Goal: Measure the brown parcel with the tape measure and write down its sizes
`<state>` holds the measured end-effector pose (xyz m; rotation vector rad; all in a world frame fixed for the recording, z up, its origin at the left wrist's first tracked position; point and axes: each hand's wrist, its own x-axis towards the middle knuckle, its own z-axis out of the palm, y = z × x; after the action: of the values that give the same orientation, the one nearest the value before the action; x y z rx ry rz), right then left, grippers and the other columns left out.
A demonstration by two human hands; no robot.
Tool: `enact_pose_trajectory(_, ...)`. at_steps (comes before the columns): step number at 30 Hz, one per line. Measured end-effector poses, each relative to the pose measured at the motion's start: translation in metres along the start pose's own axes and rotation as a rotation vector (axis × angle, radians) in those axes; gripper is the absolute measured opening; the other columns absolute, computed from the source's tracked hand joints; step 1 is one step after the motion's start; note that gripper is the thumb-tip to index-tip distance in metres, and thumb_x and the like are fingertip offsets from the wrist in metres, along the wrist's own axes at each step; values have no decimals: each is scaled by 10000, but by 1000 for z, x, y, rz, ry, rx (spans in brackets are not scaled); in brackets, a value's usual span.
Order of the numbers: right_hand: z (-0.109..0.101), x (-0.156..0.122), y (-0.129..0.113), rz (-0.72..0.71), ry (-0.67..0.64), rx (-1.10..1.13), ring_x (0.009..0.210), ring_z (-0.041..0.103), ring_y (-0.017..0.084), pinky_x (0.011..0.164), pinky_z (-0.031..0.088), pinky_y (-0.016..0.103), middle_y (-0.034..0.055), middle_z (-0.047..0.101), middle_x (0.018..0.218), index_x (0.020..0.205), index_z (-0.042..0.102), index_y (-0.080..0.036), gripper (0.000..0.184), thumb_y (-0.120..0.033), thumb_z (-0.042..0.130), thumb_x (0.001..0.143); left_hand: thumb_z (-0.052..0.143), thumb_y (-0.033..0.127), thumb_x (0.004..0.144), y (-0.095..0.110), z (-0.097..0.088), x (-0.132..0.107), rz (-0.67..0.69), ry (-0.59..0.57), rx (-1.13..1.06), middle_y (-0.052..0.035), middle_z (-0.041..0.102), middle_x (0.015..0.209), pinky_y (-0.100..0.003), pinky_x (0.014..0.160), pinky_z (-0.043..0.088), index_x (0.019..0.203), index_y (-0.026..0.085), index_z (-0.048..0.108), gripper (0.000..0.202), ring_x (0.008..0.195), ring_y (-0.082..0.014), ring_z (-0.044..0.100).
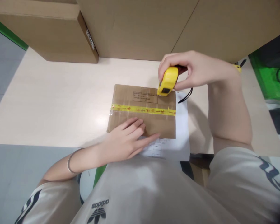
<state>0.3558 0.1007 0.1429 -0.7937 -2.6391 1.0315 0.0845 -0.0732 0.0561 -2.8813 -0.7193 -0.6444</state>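
Currently right hand [192, 67] is pinching yellow tape measure [169, 81] over cardboard box [154, 120], far right.
Left hand [126, 140] is resting on its near side, fingers together, thumb spreading; box is overlapping white paper [183, 130].

Pale table [49, 93], bright glare [102, 119]; grey tiled floor [14, 174].

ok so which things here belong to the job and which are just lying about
In use:
yellow tape measure, in right hand
taped package, under left hand
likely the paper partly beneath it

Probably lying about:
cardboard box, back left
larger cardboard behind
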Motion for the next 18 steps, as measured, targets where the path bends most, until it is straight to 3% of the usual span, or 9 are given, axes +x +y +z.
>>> enact_pose_trajectory(4,-3,1,-3,-9,-30,40,912,589,160,769,435,333,10,658,995,999,669,-226,218,-205,703,785,529,400,1061,0,1,0,-35,53,-31,-94,741,1118,-401,1067,577,1312,178,639,353,1165,-252,697)
enact_pose_trajectory(8,30,-15,-37,-229,-147,67,908,623,158,778,478,306,16,674,1020,1016,685,-238,227,-128,699,817,515,400,1072,0,2,1,-108,128,-122,-108,774,1084,-381,1007,620,1120,130,620,293,1107,-236,727)
enact_pose_trajectory(10,48,-26,-53,-304,-186,36,875,612,143,751,465,284,12,690,998,1004,690,-245,199,-118,667,853,520,381,1071,-1,2,2,-107,133,-141,-106,777,1075,-380,996,622,1124,134,606,267,1101,-230,728)
enact_pose_trajectory(13,61,-36,-62,-288,-165,-66,852,588,144,704,427,271,23,698,990,971,689,-240,170,-112,628,877,537,386,1055,-2,1,1,-64,126,-129,-112,765,1094,-391,1027,601,1132,151,619,261,1138,-239,713)
enact_pose_trajectory(18,48,-36,-42,-242,-13,-123,890,586,159,773,437,307,19,664,1015,1024,695,-255,184,-140,653,886,565,371,1023,-3,-1,2,14,93,-93,-70,740,1040,-395,1005,581,1324,253,617,328,1115,-255,715)
